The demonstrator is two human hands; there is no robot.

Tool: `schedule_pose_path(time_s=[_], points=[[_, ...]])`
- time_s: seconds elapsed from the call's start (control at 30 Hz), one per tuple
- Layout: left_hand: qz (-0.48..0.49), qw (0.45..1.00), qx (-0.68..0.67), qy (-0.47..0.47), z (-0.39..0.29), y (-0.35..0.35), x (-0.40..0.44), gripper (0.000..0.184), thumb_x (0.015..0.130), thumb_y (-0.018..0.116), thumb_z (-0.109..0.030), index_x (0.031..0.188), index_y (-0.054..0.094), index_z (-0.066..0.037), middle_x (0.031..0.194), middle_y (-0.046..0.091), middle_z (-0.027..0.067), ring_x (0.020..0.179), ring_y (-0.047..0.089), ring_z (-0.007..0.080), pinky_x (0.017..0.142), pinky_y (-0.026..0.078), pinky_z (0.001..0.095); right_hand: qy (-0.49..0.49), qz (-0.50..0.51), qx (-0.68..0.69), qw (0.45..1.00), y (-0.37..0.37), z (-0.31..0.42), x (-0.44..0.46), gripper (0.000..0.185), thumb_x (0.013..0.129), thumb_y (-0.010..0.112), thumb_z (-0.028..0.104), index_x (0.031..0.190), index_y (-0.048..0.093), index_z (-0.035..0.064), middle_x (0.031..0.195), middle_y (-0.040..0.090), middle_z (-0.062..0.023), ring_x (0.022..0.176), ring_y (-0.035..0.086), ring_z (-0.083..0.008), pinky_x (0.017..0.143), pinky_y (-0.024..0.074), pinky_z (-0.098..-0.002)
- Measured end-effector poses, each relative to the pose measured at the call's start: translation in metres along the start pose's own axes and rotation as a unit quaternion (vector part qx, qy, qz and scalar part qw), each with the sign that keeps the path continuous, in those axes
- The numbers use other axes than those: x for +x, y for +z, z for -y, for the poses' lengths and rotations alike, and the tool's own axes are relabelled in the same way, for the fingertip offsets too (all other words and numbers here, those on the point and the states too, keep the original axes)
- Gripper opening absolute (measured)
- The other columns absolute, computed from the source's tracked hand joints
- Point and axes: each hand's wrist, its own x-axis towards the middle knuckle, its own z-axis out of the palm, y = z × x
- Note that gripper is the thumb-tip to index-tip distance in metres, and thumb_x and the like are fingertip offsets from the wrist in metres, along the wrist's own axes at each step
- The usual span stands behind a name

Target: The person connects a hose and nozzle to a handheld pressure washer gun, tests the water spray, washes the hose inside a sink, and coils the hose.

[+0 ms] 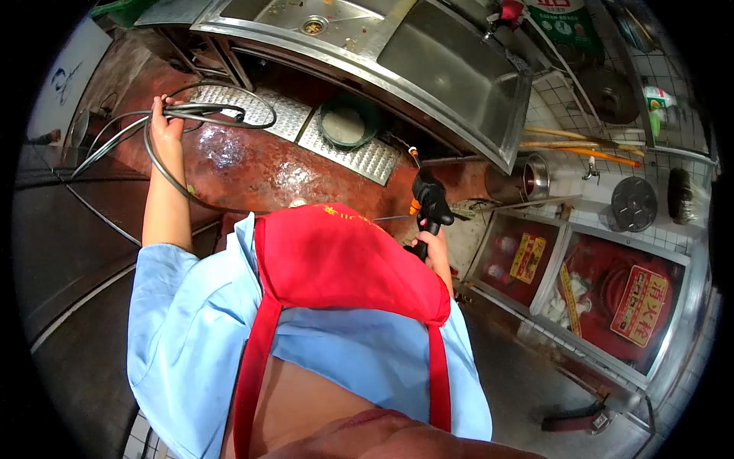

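My left hand (pixel 166 121) is closed round several loops of a grey hose (pixel 200 109), raised at the left over the wet red floor. Loose coils hang beside it, and one length runs down toward the red apron (pixel 344 268) I wear. At the right, my right hand (pixel 433 239) grips the handle of a black spray gun (pixel 430 200) with orange parts. Its nozzle points up toward the floor edge below the sinks. Part of the right hand is hidden behind the handle.
Ahead stands a steel double sink (pixel 451 69). Beneath it, a green bucket (pixel 342 126) sits on metal floor grating (pixel 371 159). A glass-fronted fire hose cabinet (pixel 612 298) is at the right, near a wall tap (pixel 591 168) and orange-tipped poles (pixel 589 152). Dark panels stand at the left.
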Motion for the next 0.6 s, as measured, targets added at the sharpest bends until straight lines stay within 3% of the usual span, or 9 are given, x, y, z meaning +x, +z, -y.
schedule_pose_path(time_s=[0.27, 0.6], points=[[-0.013, 0.998, 0.055, 0.020, 0.006, -0.005, 0.000, 0.010, 0.083, 0.057, -0.017, 0.081, 0.053, -0.008, 0.070, 0.053, 0.0020, 0.068, 0.053, 0.0144, 0.061, 0.045, 0.0349, 0.003, -0.006, 0.020, 1.000, -0.024, -0.003, -0.004, 0.029, 0.062, 0.056, -0.004, 0.087, 0.047, 0.0062, 0.065, 0.049, -0.0067, 0.049, 0.051, -0.0186, 0.048, 0.0434, -0.0309], [0.016, 1.000, 0.019, 0.007, -0.012, 0.001, 0.002, 0.018, 0.085, 0.054, -0.020, 0.082, 0.052, -0.002, 0.067, 0.051, 0.0050, 0.064, 0.049, 0.0168, 0.062, 0.041, 0.0335, -0.018, -0.036, 0.043, 0.998, -0.022, -0.015, 0.007, 0.029, 0.063, 0.055, -0.004, 0.089, 0.046, 0.0052, 0.063, 0.048, -0.0065, 0.048, 0.051, -0.0191, 0.046, 0.0433, -0.0312]])
